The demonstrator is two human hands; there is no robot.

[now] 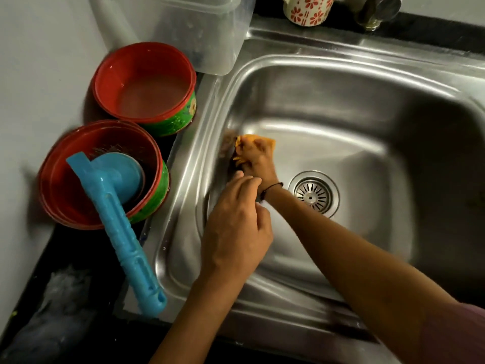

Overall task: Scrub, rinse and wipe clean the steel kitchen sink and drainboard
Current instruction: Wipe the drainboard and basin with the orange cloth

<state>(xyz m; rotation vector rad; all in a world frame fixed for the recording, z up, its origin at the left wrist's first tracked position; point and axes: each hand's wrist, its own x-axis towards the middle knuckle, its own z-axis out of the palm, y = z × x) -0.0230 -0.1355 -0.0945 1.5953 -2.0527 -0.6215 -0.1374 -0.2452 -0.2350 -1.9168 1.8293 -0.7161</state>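
The steel sink (pixel 341 106) fills the right of the view, with its round drain strainer (pixel 313 194) near the middle of the basin. My right hand (pixel 258 161) reaches down into the basin and grips an orange cloth (pixel 258 140), pressing it against the basin's left wall. My left hand (pixel 236 232) hovers over the sink's left rim just behind the right wrist, fingers loosely curled and holding nothing. A thin dark band circles the right wrist.
On the dark counter left of the sink stand two red tubs: the far one (pixel 144 82) holds water, the near one (pixel 99 174) holds a blue-handled brush (pixel 120 222). A clear plastic container (pixel 183 27), a patterned mug (pixel 307 9) and the tap base (pixel 372 19) stand behind.
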